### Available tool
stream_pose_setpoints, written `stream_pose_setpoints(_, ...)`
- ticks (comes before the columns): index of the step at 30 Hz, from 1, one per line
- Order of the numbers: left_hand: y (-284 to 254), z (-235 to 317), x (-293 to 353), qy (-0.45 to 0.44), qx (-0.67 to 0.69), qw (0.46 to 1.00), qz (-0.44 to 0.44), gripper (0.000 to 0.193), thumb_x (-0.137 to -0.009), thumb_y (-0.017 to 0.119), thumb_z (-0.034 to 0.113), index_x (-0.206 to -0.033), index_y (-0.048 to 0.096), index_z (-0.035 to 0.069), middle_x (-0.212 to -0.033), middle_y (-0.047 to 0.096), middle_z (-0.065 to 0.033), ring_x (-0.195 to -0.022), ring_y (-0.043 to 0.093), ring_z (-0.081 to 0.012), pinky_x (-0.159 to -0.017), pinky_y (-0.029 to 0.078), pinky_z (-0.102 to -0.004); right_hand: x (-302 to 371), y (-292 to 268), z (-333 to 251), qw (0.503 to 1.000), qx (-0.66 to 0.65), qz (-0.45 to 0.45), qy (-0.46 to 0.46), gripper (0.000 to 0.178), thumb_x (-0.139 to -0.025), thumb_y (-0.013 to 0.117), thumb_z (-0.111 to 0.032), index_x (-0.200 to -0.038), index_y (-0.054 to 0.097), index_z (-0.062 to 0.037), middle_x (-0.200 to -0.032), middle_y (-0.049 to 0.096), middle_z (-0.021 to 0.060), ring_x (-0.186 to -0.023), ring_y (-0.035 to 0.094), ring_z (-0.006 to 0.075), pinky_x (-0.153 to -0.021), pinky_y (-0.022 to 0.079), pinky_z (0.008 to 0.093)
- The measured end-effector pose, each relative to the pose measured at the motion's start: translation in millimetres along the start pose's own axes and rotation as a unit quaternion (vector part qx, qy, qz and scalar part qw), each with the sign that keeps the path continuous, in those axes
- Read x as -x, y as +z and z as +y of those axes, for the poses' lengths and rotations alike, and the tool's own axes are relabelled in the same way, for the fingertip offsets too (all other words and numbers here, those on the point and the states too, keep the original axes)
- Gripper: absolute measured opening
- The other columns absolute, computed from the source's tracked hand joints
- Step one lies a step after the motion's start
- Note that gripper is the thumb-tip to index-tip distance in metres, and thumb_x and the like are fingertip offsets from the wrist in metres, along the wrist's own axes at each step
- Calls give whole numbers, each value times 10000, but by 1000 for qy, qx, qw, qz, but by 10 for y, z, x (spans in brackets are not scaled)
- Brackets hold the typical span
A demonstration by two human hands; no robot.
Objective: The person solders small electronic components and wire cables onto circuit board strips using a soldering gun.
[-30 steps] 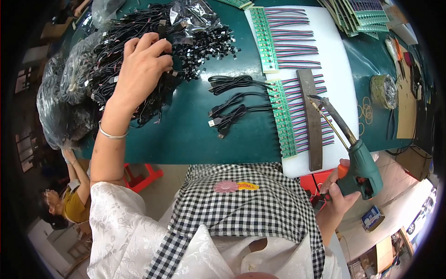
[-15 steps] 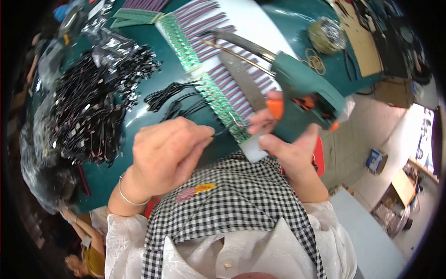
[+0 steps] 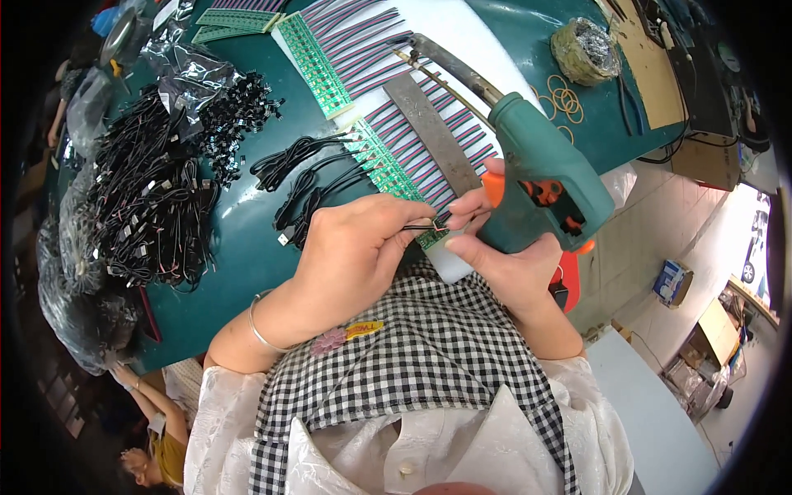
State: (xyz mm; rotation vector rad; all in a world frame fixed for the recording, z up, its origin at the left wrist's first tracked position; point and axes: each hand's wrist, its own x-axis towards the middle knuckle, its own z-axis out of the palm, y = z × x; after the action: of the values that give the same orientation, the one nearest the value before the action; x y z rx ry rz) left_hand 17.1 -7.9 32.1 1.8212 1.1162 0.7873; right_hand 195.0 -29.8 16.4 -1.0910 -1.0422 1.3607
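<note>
My left hand [image 3: 355, 247] pinches a thin black wire [image 3: 419, 227] by its end, right at the near end of a row of green circuit strips [image 3: 388, 161] with striped ribbon cables. My right hand [image 3: 503, 256] grips a teal glue gun [image 3: 544, 177] by its handle; its long metal nozzle points away over the white sheet [image 3: 462, 33]. The fingertips of both hands meet at the last strip. A flat grey metal bar [image 3: 431, 132] lies across the ribbon cables.
A heap of black cables [image 3: 153, 198] and plastic bags cover the left of the green table [image 3: 239, 239]. Loose black cables [image 3: 297, 177] lie near the strips. A roll of wire [image 3: 584, 51] and rubber bands sit at the back right. Another person [image 3: 148, 421] is at lower left.
My left hand came back from the cable heap to the near strip, now pinching a wire. My right hand lifted the glue gun from the table edge up beside it.
</note>
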Motion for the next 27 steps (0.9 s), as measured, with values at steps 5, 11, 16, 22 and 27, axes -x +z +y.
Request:
stream_pose_setpoints(5, 38, -13, -14, 11, -48, 999, -22, 231, -739, 640, -11, -968, 620, 18, -779, 628, -130, -662, 631, -286, -562, 517, -346, 51, -28, 43, 999, 34, -25, 4, 665, -691, 716, 91, -1263, 380, 36, -967, 592, 150, -812, 612, 168, -703, 525, 271)
stream_pose_setpoints(11, 58, 5, 5, -46, 57, 996, -46, 214, -765, 664, 36, -970, 607, 7, -737, 620, -123, -601, 630, -219, -535, 499, -314, -2, -1, 37, 994, 93, 12, -62, 166, -793, 680, -22, -930, 592, 9, -778, 602, 27, -712, 568, 101, -641, 466, 238)
stream_pose_setpoints(16, 10, 15, -2, -139, 91, 984, -60, 218, -792, 684, 88, -972, 602, -6, -608, 589, -111, -515, 574, -147, -494, 446, -260, 5, -45, 15, 994, 110, -10, -5, 85, -819, 660, -74, -846, 607, -14, -741, 588, 26, -708, 553, 107, -655, 447, 244)
stream_pose_setpoints(22, 18, -32, 70, -148, 186, 969, -61, 70, -795, 672, 56, -845, 658, 9, -646, 628, -83, -502, 541, -124, -479, 425, -237, 13, -107, 2, 982, 160, -61, -79, 548, -751, 696, 29, -1215, 406, 49, -756, 600, 94, -698, 594, 143, -650, 498, 248)
stream_pose_setpoints(27, -77, 28, 79, -61, 97, 993, -33, 105, -775, 685, 67, -865, 679, 15, -700, 653, -84, -555, 589, -127, -514, 437, -224, 6, -113, -13, 993, 100, 22, -61, 558, -739, 706, 32, -1209, 406, 61, -755, 597, 103, -678, 584, 145, -637, 484, 243)
